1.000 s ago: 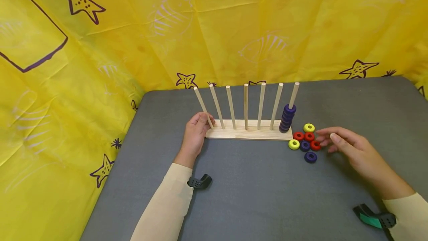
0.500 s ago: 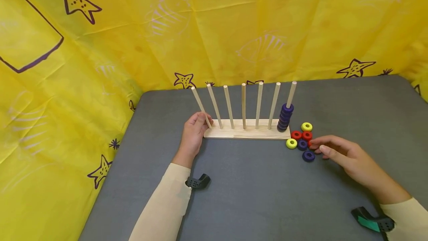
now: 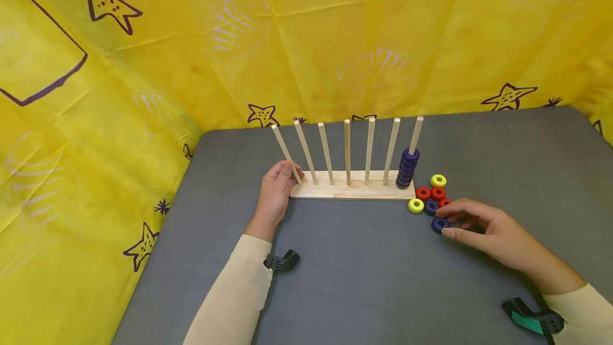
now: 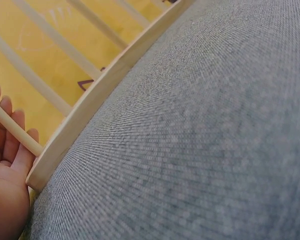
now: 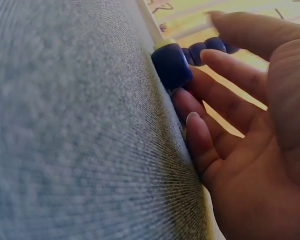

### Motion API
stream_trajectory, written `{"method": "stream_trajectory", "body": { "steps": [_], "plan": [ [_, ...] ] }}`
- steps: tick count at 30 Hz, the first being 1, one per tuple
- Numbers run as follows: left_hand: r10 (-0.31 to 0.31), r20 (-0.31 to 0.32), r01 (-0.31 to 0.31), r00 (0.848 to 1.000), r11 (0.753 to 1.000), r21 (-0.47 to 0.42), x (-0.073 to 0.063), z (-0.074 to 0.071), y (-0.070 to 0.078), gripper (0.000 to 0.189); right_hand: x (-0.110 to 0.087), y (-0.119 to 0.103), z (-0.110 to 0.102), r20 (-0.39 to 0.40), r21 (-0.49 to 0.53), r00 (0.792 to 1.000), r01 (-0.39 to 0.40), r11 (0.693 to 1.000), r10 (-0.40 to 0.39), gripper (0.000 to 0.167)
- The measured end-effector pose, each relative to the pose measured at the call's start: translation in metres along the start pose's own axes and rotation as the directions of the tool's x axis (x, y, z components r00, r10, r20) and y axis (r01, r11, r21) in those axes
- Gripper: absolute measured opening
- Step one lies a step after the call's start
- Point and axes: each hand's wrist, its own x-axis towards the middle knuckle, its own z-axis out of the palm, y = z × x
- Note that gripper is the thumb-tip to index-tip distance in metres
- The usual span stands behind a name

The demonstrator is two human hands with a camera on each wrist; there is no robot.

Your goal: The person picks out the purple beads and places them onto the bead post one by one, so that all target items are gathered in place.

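A wooden peg rack (image 3: 354,191) has a row of upright pegs on a flat base. Several purple rings (image 3: 407,168) are stacked on its rightmost peg. At the left end, my left hand (image 3: 276,191) grips the outermost peg (image 3: 286,148), thumb in front; fingers (image 4: 12,132) show behind it in the left wrist view. My right hand (image 3: 493,233) hovers low at the loose rings, thumb and fingers spread. Between their tips lies a purple ring (image 3: 439,226), standing out as a dark blue-purple ring (image 5: 171,66) in the right wrist view.
Beside the rack's right end lie a yellow ring (image 3: 438,180), another yellow ring (image 3: 416,206), red rings (image 3: 423,193) and a second purple ring (image 3: 431,207). A grey cloth-covered table (image 3: 354,281) carries everything. Yellow patterned fabric (image 3: 306,57) hangs behind and at left.
My right hand has moved left and nearer, from beside the red rings to the nearest purple ring, its thumb and fingers parting around it. My left hand keeps its place on the rack.
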Motion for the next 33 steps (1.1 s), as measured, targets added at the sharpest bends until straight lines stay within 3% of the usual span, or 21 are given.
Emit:
{"method": "stream_trajectory", "body": {
  "steps": [6, 11, 16, 24, 33],
  "plan": [
    [0.005, 0.005, -0.005, 1.0, 1.0, 0.002, 0.0003, -0.0005, -0.0004, 0.039, 0.0004, 0.007, 0.0044, 0.026, -0.097, 0.997, 0.08, 0.992, -0.077, 0.049],
    [0.002, 0.009, -0.002, 1.0, 1.0, 0.021, 0.0, -0.0013, 0.0002, 0.045, 0.001, 0.0092, 0.0058, 0.044, -0.158, 0.996, 0.09, 0.983, -0.084, 0.05],
    [-0.003, 0.009, 0.003, 1.0, 0.999, 0.035, 0.0001, -0.0019, -0.0004, 0.051, 0.0026, 0.0085, 0.0072, 0.045, -0.148, 0.993, 0.112, 0.983, -0.107, 0.05],
    [-0.002, 0.004, 0.002, 1.0, 1.0, 0.006, -0.0001, -0.0012, -0.0015, 0.035, 0.0015, 0.0085, 0.0078, 0.039, -0.134, 0.992, 0.122, 0.983, -0.117, 0.052],
    [0.005, 0.003, -0.005, 1.0, 1.0, 0.0, -0.0003, -0.001, -0.0009, 0.037, 0.0024, 0.0084, 0.0073, -0.008, -0.135, 0.989, 0.144, 0.98, -0.147, 0.054]
  ]
}}
